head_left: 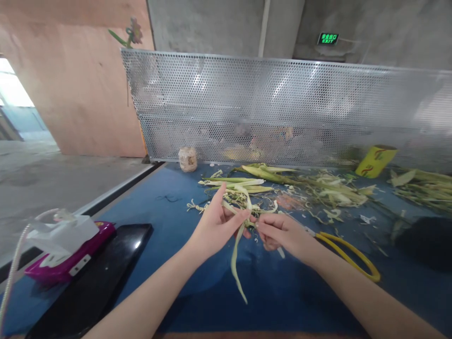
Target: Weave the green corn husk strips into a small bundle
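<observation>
My left hand pinches a pale green corn husk strip between thumb and fingers; one long end hangs down toward me and another curls up past the fingertips. Close against it, my right hand is closed at the same piece, its fingertips pressed together where the strips meet. A short pale end pokes out below the right fingers. Just beyond the hands lie more husk strips and some twisted, braided-looking bits. What sits exactly between the fingertips is partly hidden.
Yellow-handled scissors lie right of my right hand. Husk piles spread along the back right, near a yellow cylinder. A whitish roll stands by the perforated metal panel. At left are a black tablet and a magenta power strip.
</observation>
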Tool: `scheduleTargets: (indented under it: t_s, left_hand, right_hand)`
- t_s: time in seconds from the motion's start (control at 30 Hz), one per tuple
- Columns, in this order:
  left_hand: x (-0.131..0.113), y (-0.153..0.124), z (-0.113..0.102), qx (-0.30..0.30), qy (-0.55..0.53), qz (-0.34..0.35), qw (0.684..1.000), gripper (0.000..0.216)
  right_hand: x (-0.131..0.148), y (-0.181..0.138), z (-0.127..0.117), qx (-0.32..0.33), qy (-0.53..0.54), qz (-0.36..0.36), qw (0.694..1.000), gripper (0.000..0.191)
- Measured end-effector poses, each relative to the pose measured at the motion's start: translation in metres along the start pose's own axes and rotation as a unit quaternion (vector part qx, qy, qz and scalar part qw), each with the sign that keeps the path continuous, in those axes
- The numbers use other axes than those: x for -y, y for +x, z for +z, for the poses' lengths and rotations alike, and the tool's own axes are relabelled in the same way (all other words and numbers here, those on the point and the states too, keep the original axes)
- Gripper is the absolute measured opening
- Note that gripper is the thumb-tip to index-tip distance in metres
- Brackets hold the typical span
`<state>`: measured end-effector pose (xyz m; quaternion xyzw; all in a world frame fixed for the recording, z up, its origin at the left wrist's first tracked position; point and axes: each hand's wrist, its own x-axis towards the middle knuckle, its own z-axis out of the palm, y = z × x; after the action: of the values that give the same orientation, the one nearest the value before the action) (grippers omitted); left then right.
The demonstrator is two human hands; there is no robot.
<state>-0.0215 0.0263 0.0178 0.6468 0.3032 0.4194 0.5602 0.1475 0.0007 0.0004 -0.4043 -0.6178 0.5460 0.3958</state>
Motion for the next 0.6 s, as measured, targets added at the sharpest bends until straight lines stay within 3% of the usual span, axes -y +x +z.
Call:
scheduleTargets:
  t_s: [0.1, 0.17, 0.27, 0.37, 0.6]
  left_hand:
    - [0.0, -0.002, 0.0, 0.013, 0.031, 0.016, 0.999, 0.085]
    - [0.002, -0.002, 0.002, 0.028, 0.042, 0.02, 0.999, 0.085]
    - [0.005, -0.003, 0.006, 0.037, 0.061, 0.021, 0.997, 0.087]
    - [0.006, -0.004, 0.007, 0.028, 0.092, 0.026, 0.995, 0.083]
    - [0.001, -0.008, 0.007, -0.009, 0.136, 0.048, 0.99, 0.082]
  right_hand:
    - [-0.003, 0.002, 0.002, -0.009, 0.046, -0.025, 0.999, 0.024]
    - [-0.004, 0.003, 0.004, -0.019, 0.076, -0.04, 0.996, 0.028]
    - [-0.006, 0.003, 0.009, -0.011, 0.11, 0.0, 0.994, 0.029]
    - [-0.008, 0.003, 0.012, -0.012, 0.14, 0.043, 0.989, 0.026]
    - [-0.006, 0.003, 0.013, -0.012, 0.163, 0.026, 0.986, 0.021]
